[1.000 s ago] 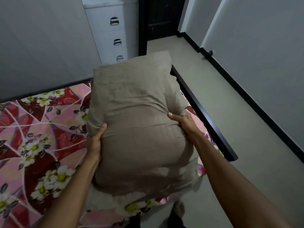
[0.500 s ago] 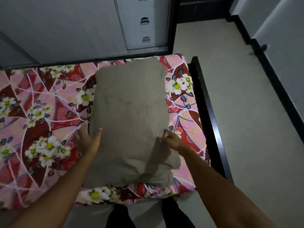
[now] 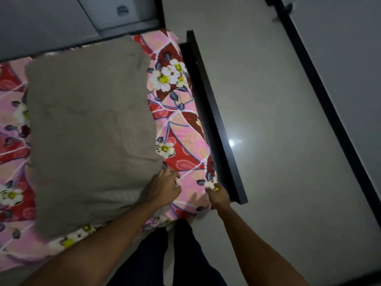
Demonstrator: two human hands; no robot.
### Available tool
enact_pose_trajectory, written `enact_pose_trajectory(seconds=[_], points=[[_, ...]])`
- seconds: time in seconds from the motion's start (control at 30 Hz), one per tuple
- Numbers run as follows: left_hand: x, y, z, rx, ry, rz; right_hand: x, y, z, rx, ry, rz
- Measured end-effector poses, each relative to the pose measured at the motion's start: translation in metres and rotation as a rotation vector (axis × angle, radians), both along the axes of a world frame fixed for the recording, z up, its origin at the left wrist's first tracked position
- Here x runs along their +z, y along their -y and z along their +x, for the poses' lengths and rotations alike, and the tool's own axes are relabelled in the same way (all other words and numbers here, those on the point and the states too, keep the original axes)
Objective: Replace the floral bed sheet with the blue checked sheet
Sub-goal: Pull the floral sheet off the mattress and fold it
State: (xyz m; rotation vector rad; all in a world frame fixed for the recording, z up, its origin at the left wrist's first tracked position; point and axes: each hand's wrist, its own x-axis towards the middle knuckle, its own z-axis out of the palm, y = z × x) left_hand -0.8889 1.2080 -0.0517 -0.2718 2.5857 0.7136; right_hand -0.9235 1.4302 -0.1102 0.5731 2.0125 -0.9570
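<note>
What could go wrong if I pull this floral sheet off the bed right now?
1. The grey pillow lies on the floral sheet, so pulling may drag it along and tip it onto the floor.
2. Your right hand seems to pinch the sheet at the corner, right beside the dark bed frame. The cloth could snag there, or your knuckles could knock the rail.

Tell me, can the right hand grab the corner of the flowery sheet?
Probably yes. The right hand sits right at the near corner of the floral sheet, beside the dark bed frame, with nothing between them. The pillow lies further left, off that corner.
</note>
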Motion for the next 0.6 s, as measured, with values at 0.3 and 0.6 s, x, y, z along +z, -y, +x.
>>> enact_pose_trajectory(seconds=[0.3,0.6], points=[[-0.092,-0.034,-0.009,-0.237,0.140,-0.030,-0.087,-0.034,0.006,-0.046,0.017,0.083],[-0.101,-0.048,-0.001,-0.099,0.061,-0.030,-0.094,-0.028,0.026,-0.272,-0.264,0.136]])
